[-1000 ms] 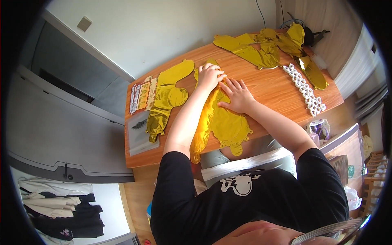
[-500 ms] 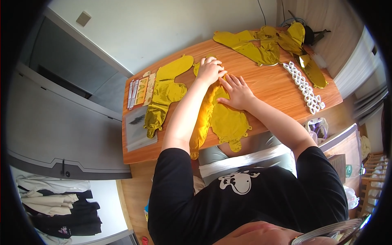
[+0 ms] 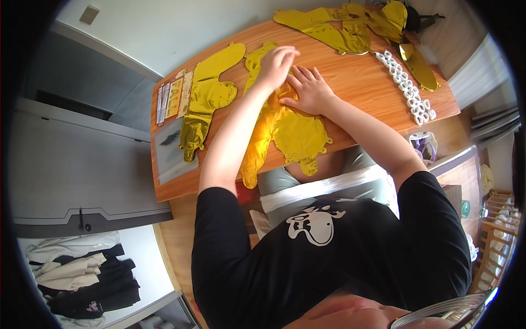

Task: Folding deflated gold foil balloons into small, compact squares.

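Observation:
A flat gold foil balloon (image 3: 301, 134) lies on the wooden table in front of me, one narrow arm of it hanging past the near edge. My right hand (image 3: 312, 92) rests on the middle of the foil with its fingers spread. My left hand (image 3: 276, 66) is just to its left over the balloon's upper part, fingers stretched out and close together. I cannot tell whether its palm touches the foil. To the left another flat gold foil balloon (image 3: 211, 93) lies unfolded on the table.
More gold foil balloons (image 3: 339, 33) overlap at the far right. Several small white rings (image 3: 405, 85) lie in rows near the right edge. At the left edge are printed packets (image 3: 174, 98) and a clear plastic sleeve (image 3: 169, 159). A grey door (image 3: 82, 164) stands beside the table.
My left hand's fingers have straightened and moved off the foil's fold. The right hand remains flat on the balloon. The whole view has shifted, with the table sitting higher.

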`<move>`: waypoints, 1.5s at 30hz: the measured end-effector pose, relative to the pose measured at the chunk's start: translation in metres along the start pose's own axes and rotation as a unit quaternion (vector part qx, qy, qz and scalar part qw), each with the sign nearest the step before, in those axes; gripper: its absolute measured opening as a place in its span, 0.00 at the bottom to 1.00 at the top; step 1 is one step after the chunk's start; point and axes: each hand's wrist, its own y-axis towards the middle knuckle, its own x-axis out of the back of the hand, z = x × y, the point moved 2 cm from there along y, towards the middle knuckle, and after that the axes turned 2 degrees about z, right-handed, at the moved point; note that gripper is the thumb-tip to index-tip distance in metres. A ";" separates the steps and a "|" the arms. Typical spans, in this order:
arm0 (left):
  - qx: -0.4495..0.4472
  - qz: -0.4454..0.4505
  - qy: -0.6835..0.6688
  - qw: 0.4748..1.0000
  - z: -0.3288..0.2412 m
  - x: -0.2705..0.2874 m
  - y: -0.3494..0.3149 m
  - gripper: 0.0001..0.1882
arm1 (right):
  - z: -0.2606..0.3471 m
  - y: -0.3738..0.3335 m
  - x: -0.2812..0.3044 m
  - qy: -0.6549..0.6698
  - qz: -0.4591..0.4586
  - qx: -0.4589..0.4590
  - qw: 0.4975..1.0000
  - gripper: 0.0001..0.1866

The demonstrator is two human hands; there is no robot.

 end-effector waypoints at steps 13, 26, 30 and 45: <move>-0.179 0.183 0.171 0.951 -0.094 0.000 -0.114 0.16 | -0.001 0.010 -0.011 -0.074 0.030 0.029 0.996 0.52; -0.131 0.174 0.209 0.953 -0.113 -0.004 -0.126 0.15 | 0.004 0.002 0.001 -0.050 0.039 0.022 0.998 0.48; -0.070 0.130 0.028 0.989 -0.095 0.029 -0.136 0.12 | 0.000 0.002 -0.001 -0.023 -0.010 0.020 0.999 0.47; 0.104 0.204 0.103 0.968 -0.071 0.072 -0.169 0.13 | 0.007 -0.001 0.003 -0.004 -0.021 0.004 1.000 0.49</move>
